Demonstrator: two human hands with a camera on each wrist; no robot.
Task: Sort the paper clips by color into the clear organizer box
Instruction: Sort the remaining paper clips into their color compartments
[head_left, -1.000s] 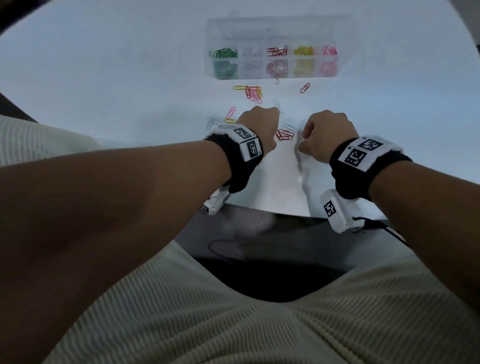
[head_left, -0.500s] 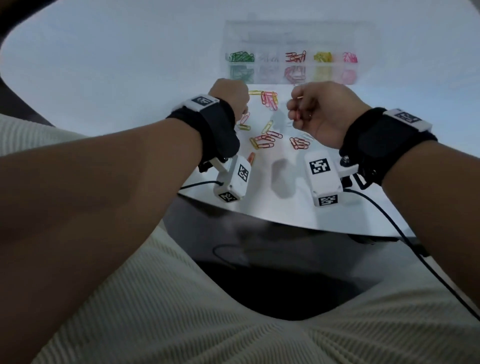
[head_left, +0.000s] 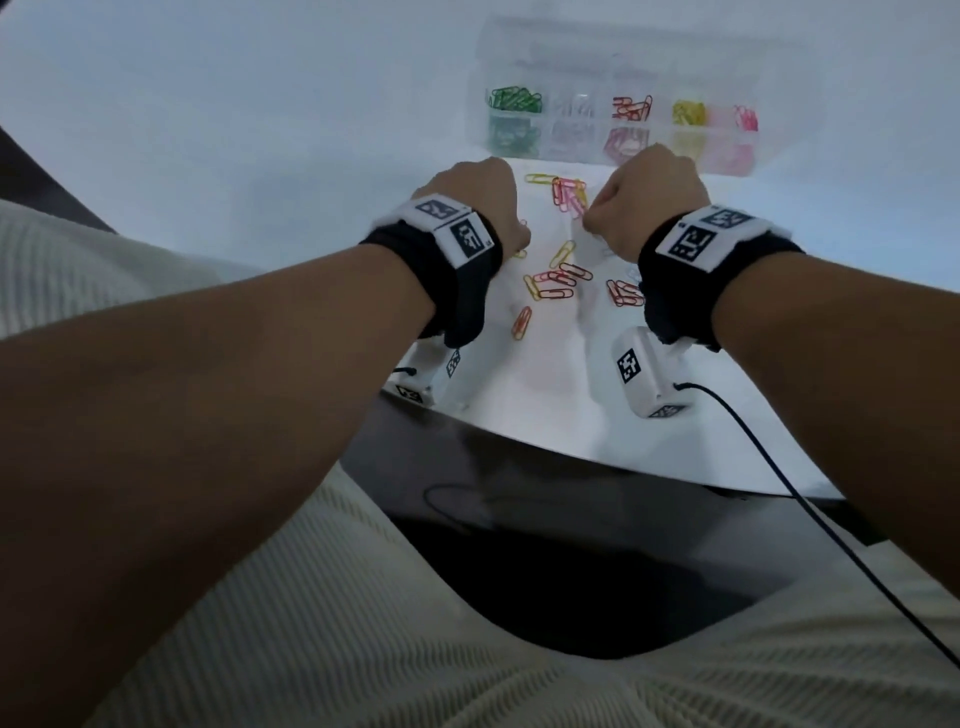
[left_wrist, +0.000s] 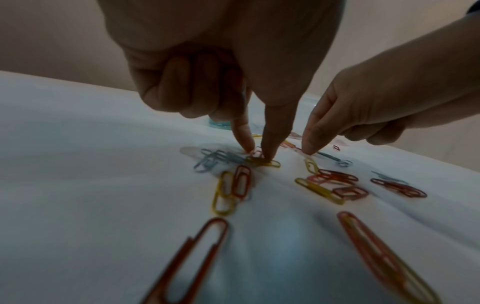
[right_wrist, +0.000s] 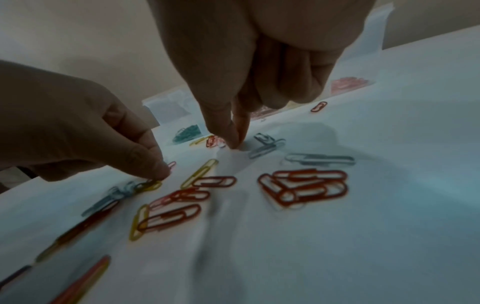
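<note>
The clear organizer box (head_left: 623, 57) stands at the back of the white table and holds green, white, red, yellow and pink clips in separate cells. Loose clips lie in front of it: a red pile (right_wrist: 303, 187), a yellow clip (right_wrist: 200, 172) and pale white clips (left_wrist: 213, 160). My left hand (left_wrist: 255, 152) points down and pinches a small pink clip (left_wrist: 257, 153) between thumb and forefinger, on top of a yellow clip (left_wrist: 267, 164). My right hand (right_wrist: 235, 144) has its thumb and forefinger pinched together on the table at a pale clip that barely shows. Both hands' other fingers are curled.
The table's near edge (head_left: 571, 457) runs just behind my wrists, with a dark gap and my lap below it. A cable (head_left: 779, 478) trails from the right wrist camera. A pink and yellow cluster (head_left: 569, 195) lies between my hands, and a single red clip (right_wrist: 319, 107) near the box.
Both hands have turned knuckles-up and come down so their fingertips touch the table among the clips. A second ago they were nearer the table's front edge.
</note>
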